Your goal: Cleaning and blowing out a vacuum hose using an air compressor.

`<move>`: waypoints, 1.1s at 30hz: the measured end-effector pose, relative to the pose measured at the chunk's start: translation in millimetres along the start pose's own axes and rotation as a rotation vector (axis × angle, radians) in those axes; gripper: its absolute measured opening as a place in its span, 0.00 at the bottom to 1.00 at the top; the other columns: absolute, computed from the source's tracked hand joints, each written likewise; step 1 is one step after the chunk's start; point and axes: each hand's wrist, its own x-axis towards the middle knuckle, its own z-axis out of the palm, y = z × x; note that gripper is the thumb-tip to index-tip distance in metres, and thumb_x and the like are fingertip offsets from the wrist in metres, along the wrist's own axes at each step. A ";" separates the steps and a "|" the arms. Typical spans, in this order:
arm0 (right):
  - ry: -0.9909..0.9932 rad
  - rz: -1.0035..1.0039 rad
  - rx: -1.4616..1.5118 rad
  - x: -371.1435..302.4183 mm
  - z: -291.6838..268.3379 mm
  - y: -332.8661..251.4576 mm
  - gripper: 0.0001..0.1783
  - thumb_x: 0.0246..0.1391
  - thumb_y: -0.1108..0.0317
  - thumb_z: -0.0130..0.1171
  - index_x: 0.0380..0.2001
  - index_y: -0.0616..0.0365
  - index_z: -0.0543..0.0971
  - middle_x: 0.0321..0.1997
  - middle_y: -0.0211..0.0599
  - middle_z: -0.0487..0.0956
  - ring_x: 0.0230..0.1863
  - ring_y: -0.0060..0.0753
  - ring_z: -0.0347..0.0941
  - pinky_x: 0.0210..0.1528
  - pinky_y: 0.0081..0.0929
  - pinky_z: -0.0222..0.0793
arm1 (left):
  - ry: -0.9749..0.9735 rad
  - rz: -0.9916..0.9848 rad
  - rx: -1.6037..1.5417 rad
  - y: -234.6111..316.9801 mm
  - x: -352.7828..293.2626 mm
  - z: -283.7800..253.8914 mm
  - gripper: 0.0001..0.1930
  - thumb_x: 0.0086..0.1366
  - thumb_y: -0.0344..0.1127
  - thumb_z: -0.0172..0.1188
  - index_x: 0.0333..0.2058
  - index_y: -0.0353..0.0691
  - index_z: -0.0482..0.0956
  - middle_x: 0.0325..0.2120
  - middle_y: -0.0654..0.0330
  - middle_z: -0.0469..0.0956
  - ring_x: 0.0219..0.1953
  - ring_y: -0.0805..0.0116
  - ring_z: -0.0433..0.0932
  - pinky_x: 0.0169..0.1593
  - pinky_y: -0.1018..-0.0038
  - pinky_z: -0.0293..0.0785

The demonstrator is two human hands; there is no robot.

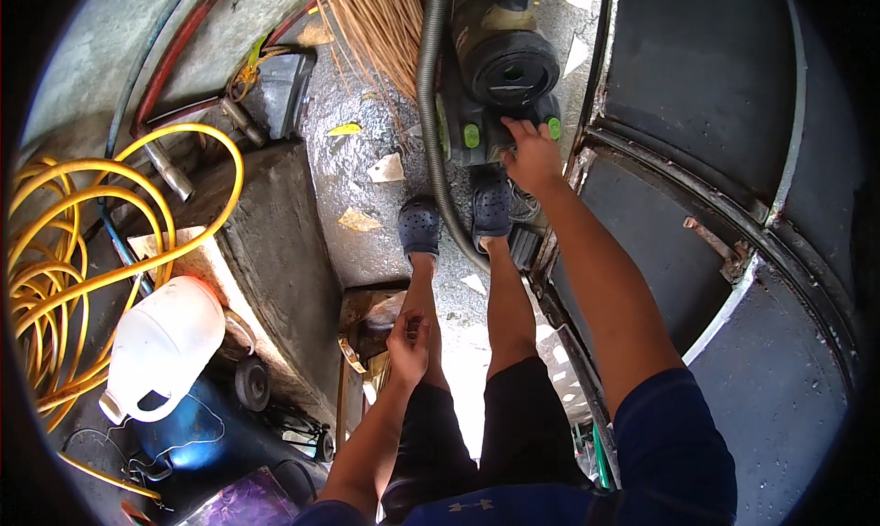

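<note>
At the far middle, a dark vacuum cleaner (507,68) with bright green buttons stands on the wet concrete floor. My right hand (533,155) reaches down to its near side, between the green parts, with fingers stretched out and fingertips at the black casing. Whether they press on it, I cannot tell. A grey ribbed hose (429,86) runs along the machine's left side and curves down between my feet. By my left knee hangs my left hand (408,347), its fingers loosely bent and apart, with no object visible in it.
A stick broom (376,22) lies beyond the hose. On the left are a coiled yellow hose (128,191), a white jug (170,343) and a concrete block (275,251). Dark metal gate panels (642,233) line the right. Scraps (387,169) litter the floor near my dark clogs (419,225).
</note>
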 end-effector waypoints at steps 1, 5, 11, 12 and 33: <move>-0.020 -0.014 -0.007 0.0 -0.4 3.0 0.38 0.52 0.64 0.72 0.67 0.50 0.72 0.62 0.39 0.75 0.65 0.50 0.71 0.62 0.50 0.72 | 0.001 0.004 0.003 3.7 0.0 3.8 0.10 0.75 0.29 0.62 0.51 0.32 0.80 0.38 0.60 0.84 0.39 0.75 0.80 0.45 0.76 0.78; -0.125 0.001 -0.007 -2.8 1.7 5.3 0.35 0.53 0.67 0.71 0.64 0.51 0.72 0.59 0.41 0.77 0.63 0.51 0.72 0.62 0.50 0.72 | 0.025 0.011 0.002 11.3 -1.2 17.4 0.11 0.73 0.30 0.64 0.51 0.34 0.80 0.37 0.59 0.84 0.37 0.74 0.81 0.43 0.75 0.78; -0.180 -0.005 0.115 -63.6 24.6 17.4 0.31 0.54 0.69 0.68 0.62 0.50 0.73 0.61 0.42 0.76 0.62 0.53 0.73 0.61 0.50 0.72 | 0.017 0.035 0.077 21.6 2.5 29.2 0.11 0.73 0.29 0.64 0.51 0.35 0.81 0.37 0.60 0.85 0.36 0.74 0.81 0.43 0.74 0.78; -0.071 -0.060 0.220 -72.7 28.8 21.0 0.29 0.54 0.69 0.69 0.60 0.52 0.75 0.62 0.44 0.77 0.62 0.53 0.73 0.61 0.49 0.72 | 0.006 0.038 0.089 23.6 6.3 29.2 0.10 0.73 0.28 0.63 0.50 0.34 0.82 0.37 0.60 0.85 0.37 0.74 0.81 0.45 0.75 0.78; 0.515 0.003 1.001 127.3 -128.2 14.4 0.20 0.62 0.56 0.74 0.41 0.61 0.78 0.31 0.28 0.78 0.36 0.25 0.73 0.46 0.30 0.73 | -0.245 -0.068 -0.068 20.4 -28.8 141.9 0.14 0.72 0.30 0.64 0.55 0.37 0.80 0.40 0.59 0.85 0.37 0.73 0.82 0.41 0.74 0.78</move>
